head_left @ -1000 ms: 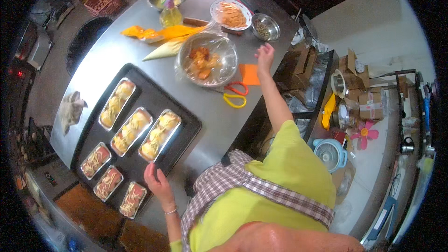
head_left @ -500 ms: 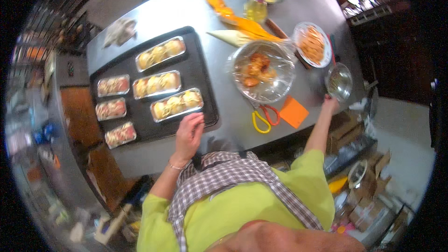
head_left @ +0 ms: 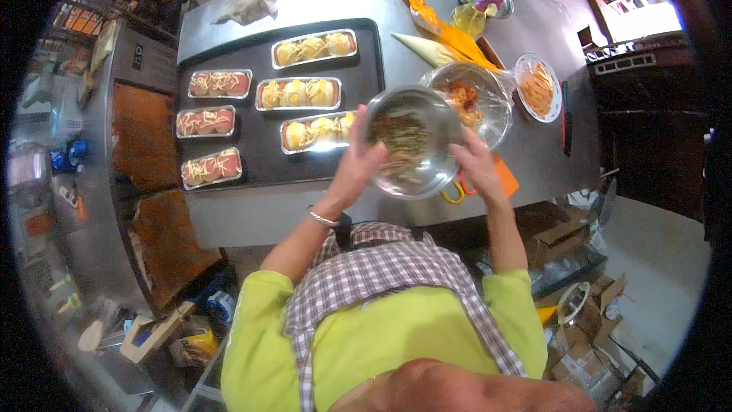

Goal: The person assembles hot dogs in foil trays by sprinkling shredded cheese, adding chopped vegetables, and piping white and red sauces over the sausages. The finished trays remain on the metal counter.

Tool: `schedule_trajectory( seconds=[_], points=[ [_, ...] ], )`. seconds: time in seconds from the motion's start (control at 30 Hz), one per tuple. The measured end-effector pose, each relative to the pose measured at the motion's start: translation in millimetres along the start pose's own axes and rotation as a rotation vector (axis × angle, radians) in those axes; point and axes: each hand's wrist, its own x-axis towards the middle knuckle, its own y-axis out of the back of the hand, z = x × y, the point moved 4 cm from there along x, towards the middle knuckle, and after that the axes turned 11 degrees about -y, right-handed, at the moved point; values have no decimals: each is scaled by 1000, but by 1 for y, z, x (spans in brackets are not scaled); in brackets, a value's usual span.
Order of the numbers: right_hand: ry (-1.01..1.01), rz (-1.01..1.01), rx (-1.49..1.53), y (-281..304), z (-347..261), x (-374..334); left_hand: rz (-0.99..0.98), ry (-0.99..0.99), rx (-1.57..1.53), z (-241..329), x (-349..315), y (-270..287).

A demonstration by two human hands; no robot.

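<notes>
Between my hands a steel bowl hangs over the table's front part, tilted so its inside shows. Loose greenish-brown flakes or seeds lie in it; their exact kind is too small to tell. My left hand grips the bowl's left rim, and my right hand its right rim. Just left of the bowl is a black baking tray with several foil loaf tins; the nearest filled loaf is topped with yellow strips. Behind the bowl's right side, a plastic-covered bowl of orange-brown filling is partly hidden.
An orange scraper and yellow-handled scissors lie partly covered at the right front. Farther back are a white piping bag, a plate of shredded orange food and a bowl with a brush. A grey cloth lies at the far left.
The steel bowl has come from the table's right edge to the middle front, lifted. My left hand has moved right from beside the tray and taken hold of its other side.
</notes>
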Motion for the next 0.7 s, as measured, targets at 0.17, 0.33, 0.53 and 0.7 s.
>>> schedule_trajectory(
  seconds=[0.17, 0.33, 0.53, 0.7],
  points=[
    [576, 276, -360, -78, -77, -11, 356, 35, -270, 9, -39, 70],
    [618, 4, -560, -158, -73, 27, 356, -50, -78, 20, -57, 83],
    [980, -373, -807, -245, -84, 1, 452, -61, -251, 27, -68, 121],
    [720, -156, -1004, -230, -76, 29, 438, 25, -99, 26, -80, 145]
  ],
)
